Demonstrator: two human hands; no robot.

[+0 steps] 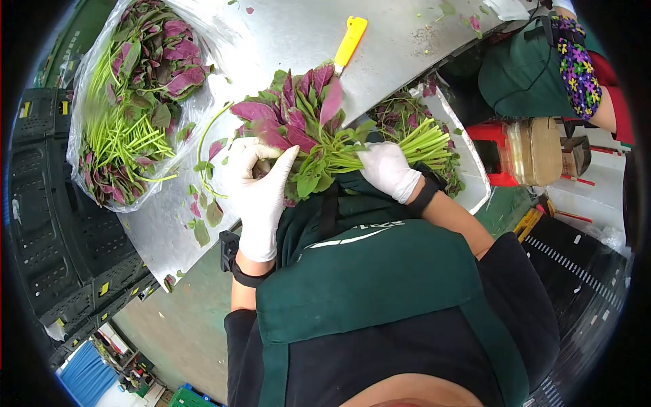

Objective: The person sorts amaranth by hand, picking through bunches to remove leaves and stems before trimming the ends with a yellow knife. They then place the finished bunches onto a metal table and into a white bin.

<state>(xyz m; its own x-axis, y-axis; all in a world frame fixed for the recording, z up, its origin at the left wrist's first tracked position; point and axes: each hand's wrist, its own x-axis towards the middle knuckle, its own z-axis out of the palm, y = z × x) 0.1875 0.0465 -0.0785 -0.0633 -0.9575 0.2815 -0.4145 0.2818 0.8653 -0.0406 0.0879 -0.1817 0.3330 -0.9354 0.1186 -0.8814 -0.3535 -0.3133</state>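
A bunch of red-and-green amaranth (305, 112) is held in front of my apron, leaves toward the left and pale green stems (427, 146) toward the right. My right hand (390, 169), in a white glove, is wrapped round the stems. At the leafy end my left hand (261, 183), also gloved in white, has its fingers bent and thumb drawn in against the leaves. What lies between those fingertips is partly hidden, but leaf edges show there. A yellow-handled knife (351, 41) lies on the metal table beyond the bunch, its blade end partly behind leaves.
A clear plastic bag (78, 136) full of amaranth stands on the metal table (271, 34) at left. Loose leaves (201, 230) lie near its edge. A white tub (478, 163) with more greens sits at right. Black crates (51, 197) are stacked left; another person's patterned sleeve (576, 71) shows upper right.
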